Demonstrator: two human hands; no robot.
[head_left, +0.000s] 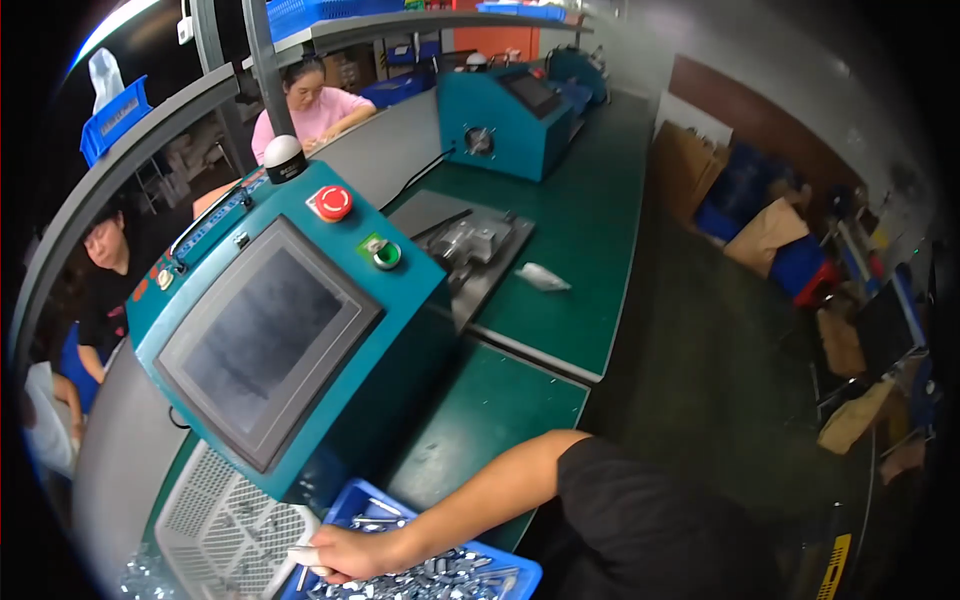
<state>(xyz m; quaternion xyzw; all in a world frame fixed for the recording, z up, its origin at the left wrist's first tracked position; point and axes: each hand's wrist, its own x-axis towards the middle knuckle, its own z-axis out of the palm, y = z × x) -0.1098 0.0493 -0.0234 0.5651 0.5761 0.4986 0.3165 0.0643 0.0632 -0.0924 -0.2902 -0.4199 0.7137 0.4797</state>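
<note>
My right hand reaches in from the lower right over a blue bin heaped with small shiny metal parts. Its fingers are curled together, and white wrapping or finger covers show at the tips. Whatever the fingers hold, if anything, is too small to make out. Just left of the hand lies a white perforated plastic basket with a few small pieces in it. My left hand is out of view.
A teal machine with a dark screen and a red emergency button stands beyond the bins. Farther along the green bench are a metal fixture, a small white bag and another teal machine. People sit across the partition.
</note>
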